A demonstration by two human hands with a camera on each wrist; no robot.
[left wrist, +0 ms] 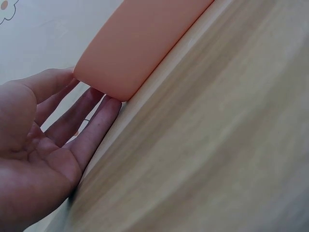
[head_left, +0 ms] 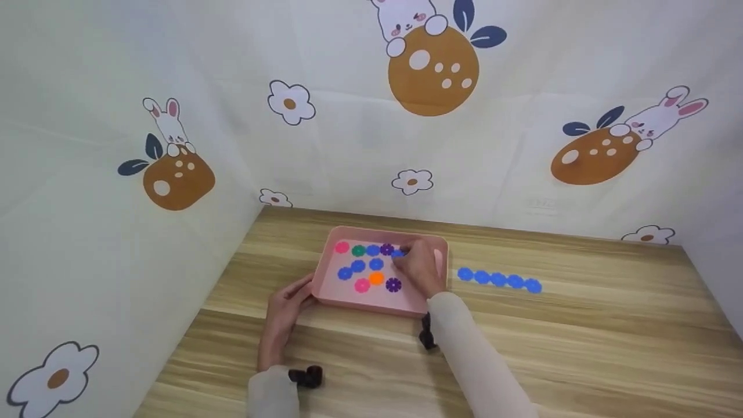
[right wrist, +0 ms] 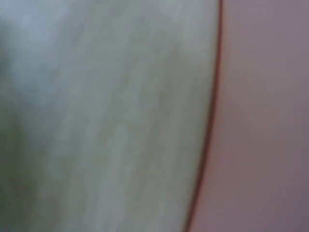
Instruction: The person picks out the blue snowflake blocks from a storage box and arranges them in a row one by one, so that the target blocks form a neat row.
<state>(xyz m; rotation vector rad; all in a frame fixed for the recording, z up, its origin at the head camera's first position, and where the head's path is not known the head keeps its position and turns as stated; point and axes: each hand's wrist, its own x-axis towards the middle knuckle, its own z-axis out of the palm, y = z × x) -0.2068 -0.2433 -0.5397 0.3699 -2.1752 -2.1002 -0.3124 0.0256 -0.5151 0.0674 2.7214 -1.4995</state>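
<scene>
A pink tray [head_left: 371, 304] holds several notched flower-shaped discs in blue, purple, green, pink and orange. My right hand [head_left: 419, 264] reaches over its right side and pinches a blue disc [head_left: 398, 253] beside a purple disc [head_left: 387, 249]. The fingers partly hide that blue disc. At the tray's front left corner is my left hand [head_left: 284, 307]. In the left wrist view, the left hand's fairly straight fingers [left wrist: 99, 123] touch the tray's outer wall [left wrist: 128, 53]. The right wrist view shows only blurred tray wall [right wrist: 260, 116] and table, with no hand.
Right of the tray, a row of several blue discs [head_left: 499, 279] lies on the wooden table [head_left: 592, 337]. Behind the table's back edge hangs a pale cloth [head_left: 348, 145] printed with rabbits, oranges and flowers. More cloth stands at both sides. Each wrist wears a black camera mount [head_left: 307, 377].
</scene>
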